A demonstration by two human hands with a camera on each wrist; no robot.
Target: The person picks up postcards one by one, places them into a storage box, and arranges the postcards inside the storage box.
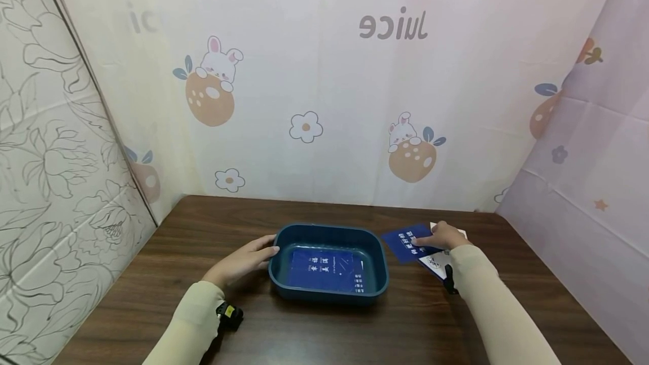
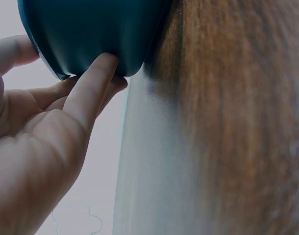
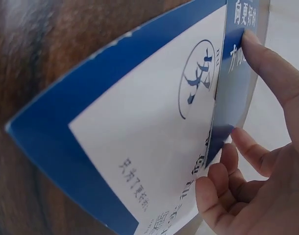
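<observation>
My left hand point(image 1: 243, 262) holds the left end of a dark blue plastic basin point(image 1: 329, 297). In the left wrist view, its fingers and thumb lie against the basin's outer wall point(image 2: 90, 29). Inside the basin lie blue cards point(image 1: 316, 277) printed with white characters. To the right of it, my right hand point(image 1: 446, 235) pinches a blue card point(image 1: 398, 244) with white writing. Under that one is a white card point(image 1: 436, 265) with a blue border, which in the right wrist view shows a circled character, and the curled lower fingers point(image 3: 213, 196) overlap its edge.
Everything stands on a dark brown wooden table point(image 1: 324, 337). A printed curtain point(image 1: 324, 72) with rabbits and fruit hangs behind it, with further cloth on both sides. Each wrist carries a small black camera, such as the left camera point(image 1: 230, 315).
</observation>
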